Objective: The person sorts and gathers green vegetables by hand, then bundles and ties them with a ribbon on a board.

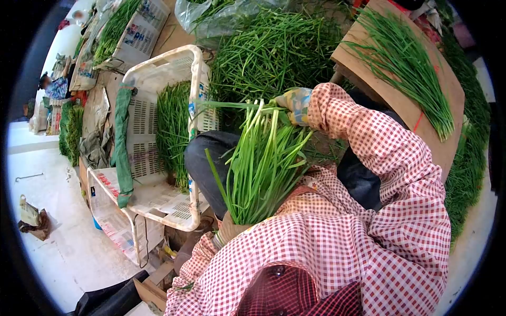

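A bunch of garlic chives (263, 168) stands upright in front of my torso, with its pale stem ends at the top. My left hand (229, 230), in a light glove, is closed around the lower, leafy part; most of its fingers are hidden behind the leaves. At the upper right of the bunch is my right hand (295, 105), in a blue and yellow patterned glove. Its fingers are closed on a few chives near the stem ends, and green leaves stick out sideways to the left from there.
A large heap of loose chives (274, 50) lies beyond my hands. On the left, a white plastic crate (197, 158) holds bunched chives (174, 129). A wooden board (363, 52) at right carries a chive bunch (406, 68). Another person (57, 87) is at far left.
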`<state>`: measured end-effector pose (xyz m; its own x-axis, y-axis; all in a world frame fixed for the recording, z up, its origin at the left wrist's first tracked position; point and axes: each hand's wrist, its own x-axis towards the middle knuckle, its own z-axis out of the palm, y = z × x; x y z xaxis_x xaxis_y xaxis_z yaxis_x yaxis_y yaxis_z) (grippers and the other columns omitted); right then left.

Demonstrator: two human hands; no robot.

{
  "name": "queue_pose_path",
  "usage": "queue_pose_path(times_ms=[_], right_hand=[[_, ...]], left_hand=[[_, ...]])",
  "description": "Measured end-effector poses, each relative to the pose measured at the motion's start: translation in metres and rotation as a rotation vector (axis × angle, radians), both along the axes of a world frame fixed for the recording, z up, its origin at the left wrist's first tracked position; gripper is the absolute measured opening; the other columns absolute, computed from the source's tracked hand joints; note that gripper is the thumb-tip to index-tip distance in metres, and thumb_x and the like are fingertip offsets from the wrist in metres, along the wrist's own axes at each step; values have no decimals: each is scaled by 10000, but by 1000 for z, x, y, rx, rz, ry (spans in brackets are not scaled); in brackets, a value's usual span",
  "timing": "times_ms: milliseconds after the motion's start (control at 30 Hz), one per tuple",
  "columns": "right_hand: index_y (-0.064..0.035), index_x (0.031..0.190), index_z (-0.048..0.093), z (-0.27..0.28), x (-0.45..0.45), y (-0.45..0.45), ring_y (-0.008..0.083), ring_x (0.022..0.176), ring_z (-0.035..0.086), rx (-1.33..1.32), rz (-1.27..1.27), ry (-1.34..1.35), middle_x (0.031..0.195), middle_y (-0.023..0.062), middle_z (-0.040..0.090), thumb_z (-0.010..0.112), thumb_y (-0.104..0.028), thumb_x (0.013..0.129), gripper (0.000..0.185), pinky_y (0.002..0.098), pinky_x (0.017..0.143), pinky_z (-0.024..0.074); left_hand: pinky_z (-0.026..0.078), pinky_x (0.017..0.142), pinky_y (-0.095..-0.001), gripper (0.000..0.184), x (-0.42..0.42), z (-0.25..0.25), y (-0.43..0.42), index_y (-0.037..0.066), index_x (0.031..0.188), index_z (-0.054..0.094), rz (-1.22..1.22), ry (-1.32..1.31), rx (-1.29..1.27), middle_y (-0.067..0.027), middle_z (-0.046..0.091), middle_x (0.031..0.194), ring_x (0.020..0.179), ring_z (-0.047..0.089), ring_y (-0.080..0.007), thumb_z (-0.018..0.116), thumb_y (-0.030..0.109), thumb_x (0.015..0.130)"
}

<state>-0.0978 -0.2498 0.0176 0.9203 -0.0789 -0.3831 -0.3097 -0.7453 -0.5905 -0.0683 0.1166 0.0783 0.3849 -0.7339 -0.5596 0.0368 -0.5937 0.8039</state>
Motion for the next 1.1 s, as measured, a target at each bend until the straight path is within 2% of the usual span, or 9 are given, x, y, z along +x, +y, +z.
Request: queue_pose_path(times_ms=[133,300,467,533,733,900,967,1033,1100], right_hand=[[-40,1271,454,-3,-13,-28,269,1005,614,-232,-264,-310,1158,160,579,556,-126,885,408,340,778,546],[-25,1230,494,7,-41,-50,251,970,622,421,-732,-366,1115,141,602,618,-180,868,413,333,798,543],[-35,1114,582,28,-35,48,161,913,615,830,-537,-503,1025,60,630,674,-248,850,351,273,796,508],[-112,1248,428,25,-34,65,232,815,588,518,-353,-419,971,111,596,680,-367,816,561,325,846,486],[-121,1122,452,-12,-18,82,168,789,546,122,-433,-295,948,27,581,780,-371,733,567,285,697,462],[-69,1092,481,-66,-8,72,177,809,555,314,-382,-451,953,37,574,770,-218,764,461,285,700,462],[-35,1119,504,-109,0,59,157,792,555,1366,-618,-226,959,52,577,624,-167,859,315,288,679,467],[-62,1200,526,13,-15,48,255,916,590,75,-137,-113,1047,139,605,428,-230,969,302,353,808,493],[-42,1196,508,-23,-14,11,253,915,574,291,-549,-184,1079,153,566,424,-229,976,300,379,777,506]], left_hand=[[491,841,-367,549,9,-26,30,32,1174,581,-45,96,-139,-139,618,1143,992,613,-247,781,209,694],[474,895,-412,564,17,-37,48,-1,1223,520,185,706,-278,-183,570,1196,1037,590,-294,703,94,699],[456,949,-456,593,13,-45,44,-34,1273,459,412,1287,-470,-227,523,1248,1081,567,-341,626,-21,704],[450,970,-474,609,8,-39,38,-48,1293,434,502,1421,-522,-245,504,1269,1099,558,-360,595,-66,705],[448,980,-488,649,0,-23,24,-61,1305,404,605,1306,-461,-264,505,1254,1098,558,-372,558,-78,676],[447,970,-464,628,-3,-17,17,-66,1251,472,634,1219,-485,-234,533,1240,1096,563,-344,610,-86,639],[446,965,-445,614,3,-38,27,-63,1231,497,527,1067,-499,-216,542,1239,1104,559,-332,627,-83,632],[445,961,-427,601,4,-45,28,-59,1212,523,421,913,-510,-198,550,1239,1112,554,-320,645,-80,624],[442,958,-409,541,0,-41,14,-54,1157,574,140,350,-834,-182,551,1246,1124,546,-301,666,-70,624]])
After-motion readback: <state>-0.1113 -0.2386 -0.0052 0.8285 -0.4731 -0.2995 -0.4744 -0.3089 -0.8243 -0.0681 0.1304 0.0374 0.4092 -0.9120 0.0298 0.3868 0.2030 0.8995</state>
